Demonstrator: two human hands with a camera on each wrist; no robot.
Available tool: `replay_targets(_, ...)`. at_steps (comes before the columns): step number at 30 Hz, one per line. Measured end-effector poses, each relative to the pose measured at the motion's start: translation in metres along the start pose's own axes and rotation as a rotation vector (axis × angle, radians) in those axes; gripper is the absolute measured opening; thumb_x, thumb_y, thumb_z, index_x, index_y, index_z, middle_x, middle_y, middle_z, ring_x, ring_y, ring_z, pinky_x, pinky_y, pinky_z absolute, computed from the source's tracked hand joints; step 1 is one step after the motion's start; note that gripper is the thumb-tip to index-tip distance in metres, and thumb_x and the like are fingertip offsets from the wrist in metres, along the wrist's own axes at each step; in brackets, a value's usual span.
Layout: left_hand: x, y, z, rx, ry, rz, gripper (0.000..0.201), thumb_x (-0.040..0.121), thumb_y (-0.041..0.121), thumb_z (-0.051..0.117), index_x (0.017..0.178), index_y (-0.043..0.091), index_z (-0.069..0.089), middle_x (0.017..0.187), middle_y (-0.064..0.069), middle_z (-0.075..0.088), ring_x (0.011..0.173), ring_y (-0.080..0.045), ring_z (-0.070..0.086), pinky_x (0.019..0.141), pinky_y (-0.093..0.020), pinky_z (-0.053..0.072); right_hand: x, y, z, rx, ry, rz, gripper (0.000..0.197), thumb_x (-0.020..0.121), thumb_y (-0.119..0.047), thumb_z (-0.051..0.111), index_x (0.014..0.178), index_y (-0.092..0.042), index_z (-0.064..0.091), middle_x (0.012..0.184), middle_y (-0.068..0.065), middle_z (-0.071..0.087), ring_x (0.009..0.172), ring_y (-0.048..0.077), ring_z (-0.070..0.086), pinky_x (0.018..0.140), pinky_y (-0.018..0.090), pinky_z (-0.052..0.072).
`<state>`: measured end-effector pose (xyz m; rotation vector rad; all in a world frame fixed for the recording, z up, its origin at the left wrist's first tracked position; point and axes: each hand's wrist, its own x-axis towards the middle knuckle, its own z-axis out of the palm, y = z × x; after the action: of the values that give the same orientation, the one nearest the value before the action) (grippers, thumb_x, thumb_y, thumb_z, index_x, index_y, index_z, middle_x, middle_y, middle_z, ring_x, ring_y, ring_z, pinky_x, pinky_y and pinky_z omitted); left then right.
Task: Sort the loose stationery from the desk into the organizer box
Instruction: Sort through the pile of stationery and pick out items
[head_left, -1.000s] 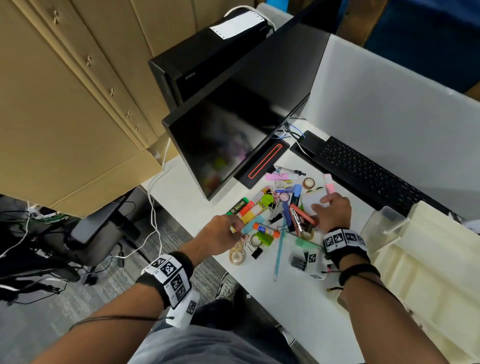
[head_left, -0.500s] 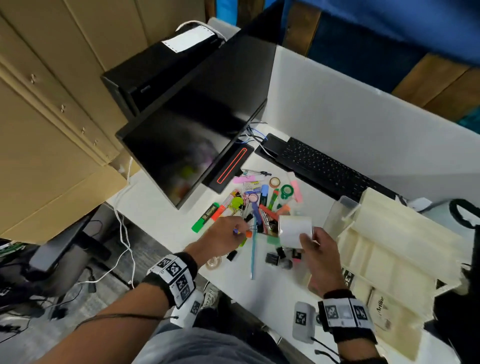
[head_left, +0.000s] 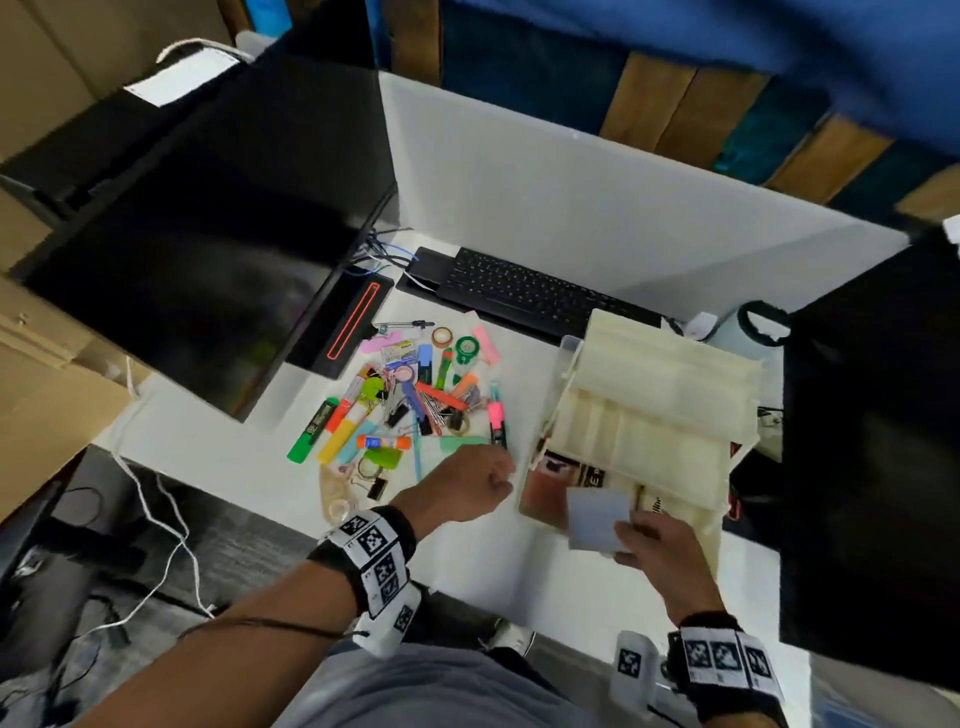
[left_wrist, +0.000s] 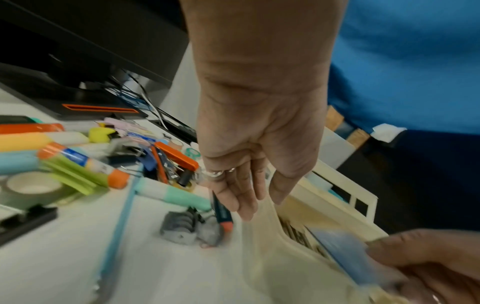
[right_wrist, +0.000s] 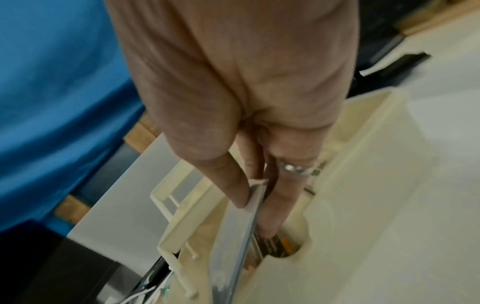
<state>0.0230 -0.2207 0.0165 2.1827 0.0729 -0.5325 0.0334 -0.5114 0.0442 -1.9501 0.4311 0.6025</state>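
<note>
A pile of loose stationery (head_left: 410, 405) lies on the white desk: highlighters, a glue stick (head_left: 382, 442), tape rolls, binder clips. To its right stands the cream tiered organizer box (head_left: 660, 415), with its trays spread. My right hand (head_left: 644, 540) pinches a pale blue-white notepad (head_left: 595, 519) over the box's near compartment. In the right wrist view, thumb and fingers (right_wrist: 241, 197) clamp the notepad's (right_wrist: 233, 236) edge, which points down into the box (right_wrist: 376, 164). My left hand (head_left: 462, 483) hovers between pile and box; its fingers (left_wrist: 241, 201) hang straight and hold nothing.
A black keyboard (head_left: 519, 291) lies behind the pile, against a white partition (head_left: 571, 208). A dark monitor (head_left: 208, 234) stands at the left and another dark screen (head_left: 872, 441) at the right of the box. The desk's front edge runs just below my hands.
My right hand has lifted the notepad off the pile and carried it right, over the box. My left hand has left the pile and moved right toward the box. The head view swung right.
</note>
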Motion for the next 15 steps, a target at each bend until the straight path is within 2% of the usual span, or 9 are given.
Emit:
replay_targets(2, 0.004, 0.006, 0.016, 0.022, 0.015, -0.064, 0.017, 0.092, 0.029, 0.066, 0.108, 0.023, 0.063, 0.103, 0.003, 0.068, 0.095, -0.017, 0.063, 0.075, -0.023, 0.044, 0.006, -0.001, 0.002, 0.073, 0.068, 0.032, 0.003, 0.089, -0.001, 0.074, 0.089, -0.004, 0.074, 0.083, 0.014, 0.071, 0.066, 0.021, 0.065, 0.06, 0.03, 0.056)
replay_targets(4, 0.006, 0.01, 0.029, 0.047, 0.031, -0.116, 0.027, 0.091, 0.031, 0.065, 0.116, 0.023, 0.061, 0.108, 0.002, 0.068, 0.1, -0.017, 0.062, 0.077, -0.024, 0.042, 0.019, 0.001, 0.01, 0.143, 0.102, 0.054, 0.011, 0.086, -0.004, 0.079, 0.095, -0.008, 0.074, 0.079, 0.01, 0.072, 0.064, 0.018, 0.063, 0.052, 0.023, 0.052)
replay_targets(7, 0.004, 0.016, 0.04, 0.081, 0.065, -0.168, 0.028, 0.093, 0.027, 0.066, 0.119, 0.017, 0.06, 0.107, 0.0, 0.068, 0.101, -0.018, 0.062, 0.076, -0.024, 0.04, 0.037, -0.003, 0.027, 0.205, 0.076, 0.103, 0.008, 0.088, -0.007, 0.077, 0.095, -0.011, 0.074, 0.081, 0.008, 0.074, 0.068, 0.02, 0.068, 0.059, 0.026, 0.054)
replay_targets(8, 0.003, 0.016, 0.043, 0.086, 0.075, -0.178, 0.028, 0.095, 0.028, 0.066, 0.119, 0.016, 0.059, 0.105, 0.0, 0.068, 0.099, -0.018, 0.063, 0.077, -0.026, 0.042, 0.042, -0.004, 0.032, 0.23, 0.054, 0.119, 0.007, 0.09, -0.002, 0.074, 0.091, -0.009, 0.074, 0.081, 0.01, 0.074, 0.069, 0.022, 0.069, 0.06, 0.029, 0.056)
replay_targets(10, -0.002, 0.019, 0.045, 0.091, 0.074, -0.182, 0.029, 0.097, 0.031, 0.065, 0.121, 0.015, 0.06, 0.105, -0.002, 0.069, 0.097, -0.019, 0.064, 0.082, -0.029, 0.049, 0.048, -0.008, 0.041, 0.256, 0.025, 0.123, 0.019, 0.089, 0.004, 0.069, 0.078, -0.01, 0.075, 0.081, 0.014, 0.074, 0.069, 0.023, 0.068, 0.065, 0.032, 0.059)
replay_targets(12, -0.009, 0.02, 0.046, 0.078, 0.072, -0.182, 0.029, 0.097, 0.033, 0.065, 0.119, 0.015, 0.061, 0.106, -0.003, 0.07, 0.096, -0.021, 0.067, 0.086, -0.032, 0.054, 0.051, -0.01, 0.048, 0.201, 0.008, 0.085, 0.021, 0.086, 0.003, 0.07, 0.071, -0.011, 0.075, 0.074, 0.01, 0.072, 0.068, 0.021, 0.065, 0.063, 0.029, 0.056)
replay_targets(13, -0.013, 0.02, 0.046, 0.079, 0.073, -0.172, 0.028, 0.097, 0.034, 0.065, 0.118, 0.015, 0.062, 0.105, -0.003, 0.07, 0.095, -0.021, 0.067, 0.085, -0.032, 0.055, 0.05, -0.011, 0.05, 0.172, 0.002, 0.082, 0.017, 0.084, 0.001, 0.073, 0.072, -0.01, 0.075, 0.072, 0.008, 0.071, 0.067, 0.021, 0.065, 0.061, 0.027, 0.055)
replay_targets(15, -0.021, 0.018, 0.047, 0.076, 0.076, -0.157, 0.028, 0.096, 0.031, 0.066, 0.119, 0.015, 0.061, 0.104, 0.001, 0.068, 0.09, -0.016, 0.066, 0.081, -0.027, 0.055, 0.05, -0.011, 0.052, 0.14, 0.007, 0.094, 0.004, 0.082, -0.005, 0.078, 0.079, -0.007, 0.077, 0.072, 0.009, 0.074, 0.068, 0.024, 0.069, 0.064, 0.031, 0.058)
